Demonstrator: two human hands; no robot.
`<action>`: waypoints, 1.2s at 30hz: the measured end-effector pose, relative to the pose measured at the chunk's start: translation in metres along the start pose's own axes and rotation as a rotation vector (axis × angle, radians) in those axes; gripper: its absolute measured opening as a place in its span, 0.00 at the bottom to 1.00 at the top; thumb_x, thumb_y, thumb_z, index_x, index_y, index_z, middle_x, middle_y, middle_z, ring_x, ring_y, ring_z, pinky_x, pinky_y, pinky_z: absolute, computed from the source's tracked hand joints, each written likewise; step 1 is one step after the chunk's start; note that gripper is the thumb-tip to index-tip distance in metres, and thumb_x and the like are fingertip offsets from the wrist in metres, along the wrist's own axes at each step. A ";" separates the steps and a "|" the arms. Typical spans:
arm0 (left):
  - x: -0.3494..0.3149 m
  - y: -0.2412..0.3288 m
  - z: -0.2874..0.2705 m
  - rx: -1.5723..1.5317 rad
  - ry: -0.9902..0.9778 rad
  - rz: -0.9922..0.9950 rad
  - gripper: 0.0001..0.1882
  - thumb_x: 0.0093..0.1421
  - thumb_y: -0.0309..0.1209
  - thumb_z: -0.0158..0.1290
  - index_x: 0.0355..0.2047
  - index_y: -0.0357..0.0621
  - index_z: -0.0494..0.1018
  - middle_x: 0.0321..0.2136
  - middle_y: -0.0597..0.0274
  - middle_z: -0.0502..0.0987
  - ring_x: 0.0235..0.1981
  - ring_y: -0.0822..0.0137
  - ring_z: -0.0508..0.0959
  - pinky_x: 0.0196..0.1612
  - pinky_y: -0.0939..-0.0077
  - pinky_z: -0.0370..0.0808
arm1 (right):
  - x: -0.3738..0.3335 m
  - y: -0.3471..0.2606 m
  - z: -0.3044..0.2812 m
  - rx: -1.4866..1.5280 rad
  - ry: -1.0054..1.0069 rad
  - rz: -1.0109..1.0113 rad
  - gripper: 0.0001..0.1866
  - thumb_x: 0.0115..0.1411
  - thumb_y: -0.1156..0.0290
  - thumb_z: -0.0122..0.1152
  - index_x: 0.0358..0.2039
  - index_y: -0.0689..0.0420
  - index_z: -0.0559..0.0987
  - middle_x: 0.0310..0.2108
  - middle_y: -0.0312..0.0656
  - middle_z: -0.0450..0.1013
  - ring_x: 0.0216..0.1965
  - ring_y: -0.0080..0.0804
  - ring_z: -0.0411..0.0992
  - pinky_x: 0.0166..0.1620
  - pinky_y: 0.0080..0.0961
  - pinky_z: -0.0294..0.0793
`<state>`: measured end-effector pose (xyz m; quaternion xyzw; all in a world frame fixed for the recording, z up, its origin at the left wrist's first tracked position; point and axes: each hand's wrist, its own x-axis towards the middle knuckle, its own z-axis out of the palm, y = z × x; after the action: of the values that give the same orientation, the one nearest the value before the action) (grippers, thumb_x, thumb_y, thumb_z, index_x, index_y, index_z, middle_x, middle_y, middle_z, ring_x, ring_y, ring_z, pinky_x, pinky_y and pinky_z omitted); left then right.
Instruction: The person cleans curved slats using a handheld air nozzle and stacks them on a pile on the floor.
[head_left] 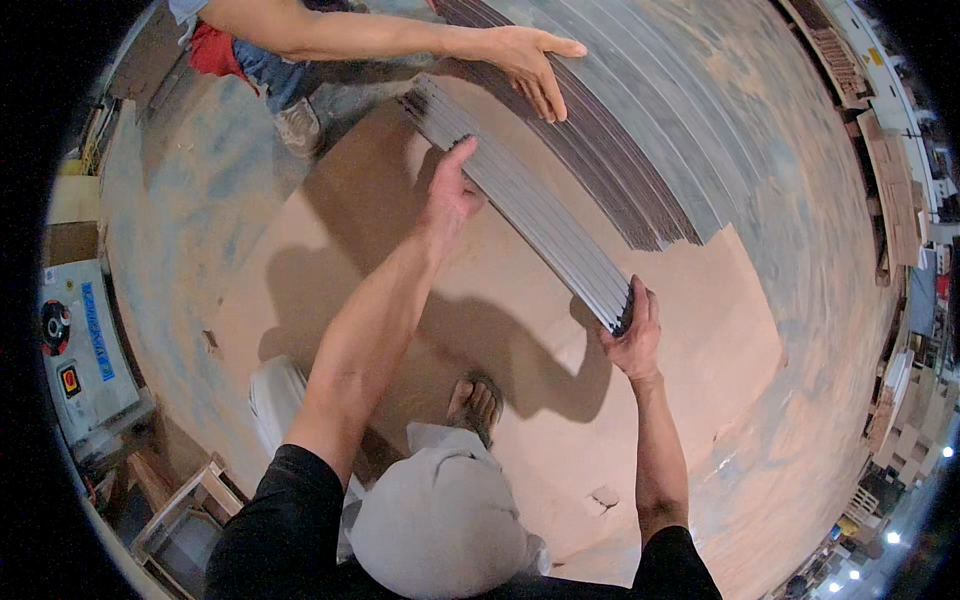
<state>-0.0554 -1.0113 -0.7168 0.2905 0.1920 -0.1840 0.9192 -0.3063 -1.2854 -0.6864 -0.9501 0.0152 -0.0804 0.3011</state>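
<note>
A bundle of long, thin grey strips (pixel 535 215) is held up slantwise in front of me, from upper left to lower right. My left hand (pixel 457 190) grips its near long edge, thumb over the top, toward the far end. At the near right end, my right hand (pixel 635 335) is closed around the dark, rough tips. Just beyond lie several dark brown strips (pixel 610 170) side by side, with grey strips (pixel 650 110) farther over. A co-worker's open hand (pixel 535 70) reaches in from the upper left, above the dark strips and apart from my bundle.
A brown sheet (pixel 690 400) covers the surface below, near my bare foot (pixel 475 405). The co-worker's shoe (pixel 298 128) stands at upper left. To the left are a grey control box (pixel 90 340) and a wooden frame (pixel 190 510); stacked boards (pixel 888 190) line the right.
</note>
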 end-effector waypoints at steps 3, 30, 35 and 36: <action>0.030 -0.010 0.018 0.020 0.009 0.050 0.27 0.60 0.35 0.59 0.59 0.44 0.66 0.54 0.54 0.73 0.55 0.53 0.73 0.58 0.49 0.71 | 0.017 0.009 -0.006 0.004 0.036 -0.005 0.46 0.43 0.71 0.70 0.64 0.62 0.61 0.50 0.56 0.68 0.48 0.55 0.71 0.51 0.41 0.74; 0.057 0.031 0.028 0.858 0.082 -0.031 0.34 0.54 0.50 0.66 0.54 0.40 0.71 0.43 0.57 0.80 0.35 0.60 0.82 0.34 0.63 0.81 | 0.015 0.024 0.037 0.200 0.195 0.109 0.50 0.46 0.70 0.76 0.66 0.65 0.58 0.60 0.59 0.60 0.61 0.54 0.60 0.64 0.47 0.58; 0.044 0.043 0.064 1.557 0.284 -0.088 0.40 0.51 0.68 0.58 0.36 0.37 0.77 0.18 0.61 0.77 0.18 0.65 0.79 0.25 0.70 0.78 | -0.006 0.010 0.053 0.205 0.482 0.323 0.56 0.44 0.69 0.79 0.67 0.66 0.53 0.64 0.58 0.55 0.66 0.55 0.53 0.68 0.49 0.51; 0.042 0.042 0.055 1.614 0.286 -0.108 0.42 0.52 0.71 0.53 0.32 0.36 0.77 0.17 0.58 0.77 0.18 0.63 0.79 0.26 0.68 0.78 | -0.015 0.009 0.058 0.162 0.442 0.390 0.56 0.44 0.69 0.79 0.68 0.66 0.52 0.65 0.58 0.54 0.67 0.54 0.53 0.69 0.48 0.50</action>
<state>0.0126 -1.0222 -0.6749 0.8732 0.1295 -0.2707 0.3839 -0.3114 -1.2581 -0.7403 -0.8616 0.2560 -0.2266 0.3752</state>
